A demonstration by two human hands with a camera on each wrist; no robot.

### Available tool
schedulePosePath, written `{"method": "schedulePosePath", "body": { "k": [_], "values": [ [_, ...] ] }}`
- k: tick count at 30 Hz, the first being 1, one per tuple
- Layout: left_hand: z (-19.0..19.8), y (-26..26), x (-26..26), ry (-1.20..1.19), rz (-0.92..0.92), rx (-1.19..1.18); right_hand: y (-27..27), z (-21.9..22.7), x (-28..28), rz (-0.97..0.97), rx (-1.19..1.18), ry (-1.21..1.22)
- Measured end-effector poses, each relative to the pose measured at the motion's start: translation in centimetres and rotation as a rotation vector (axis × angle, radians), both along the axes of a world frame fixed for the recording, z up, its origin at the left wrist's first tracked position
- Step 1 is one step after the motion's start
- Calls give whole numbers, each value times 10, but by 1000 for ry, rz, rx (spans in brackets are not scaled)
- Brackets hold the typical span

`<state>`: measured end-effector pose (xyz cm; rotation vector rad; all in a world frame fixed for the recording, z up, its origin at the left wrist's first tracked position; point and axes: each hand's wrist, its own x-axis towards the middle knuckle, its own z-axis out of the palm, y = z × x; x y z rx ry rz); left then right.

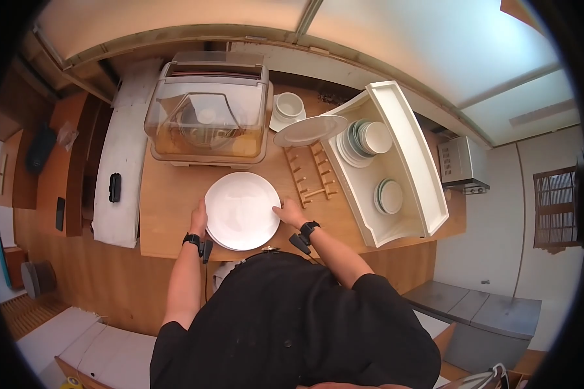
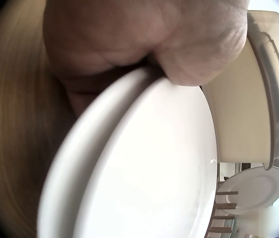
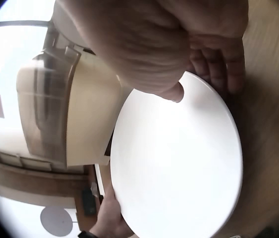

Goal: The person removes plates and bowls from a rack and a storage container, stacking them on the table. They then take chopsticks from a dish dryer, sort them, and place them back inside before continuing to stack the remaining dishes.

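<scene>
A pair of large round white plates point(image 1: 242, 211), one lying on the other, is at the front of the wooden table. In the left wrist view the lower plate point(image 2: 62, 183) shows as a second rim under the upper plate point(image 2: 154, 163). My left hand point(image 1: 199, 219) grips their left edge, its thumb at the upper rim and its other fingers lower at the side. At the right edge, my right hand point(image 1: 292, 212) holds the plates with its thumb on the upper face; its other fingers point(image 3: 218, 69) are down outside the rim, partly hidden.
Behind the plates stands a dish box point(image 1: 207, 152) with a see-through lid. A wooden peg rack point(image 1: 298, 178) stands right of them, a white plate point(image 1: 310, 131) at its back. White bowls point(image 1: 289, 104) stand behind it. A cream bin point(image 1: 405, 175) holds stacked dishes further right.
</scene>
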<state>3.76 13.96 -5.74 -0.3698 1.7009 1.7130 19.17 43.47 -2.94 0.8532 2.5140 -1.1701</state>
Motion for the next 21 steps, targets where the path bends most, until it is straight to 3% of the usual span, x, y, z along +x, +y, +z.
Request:
{"method": "schedulePosePath", "body": {
  "k": [6, 9, 12, 18, 21],
  "values": [
    [7, -3, -2, -24, -68, -63, 5, 13, 0, -17, -258, -67],
    [19, -1, 1, 26, -108, -108, -5, 37, 4, -28, -5, -48],
    [7, -4, 2, 74, -120, -120, -10, 64, 7, -166, -159, -60],
    [8, -4, -2, 74, -150, -127, -20, 54, 16, -470, -596, 219],
    [15, -1, -2, 66, -163, -131, -16, 34, 22, -419, -717, 240]
  ]
}}
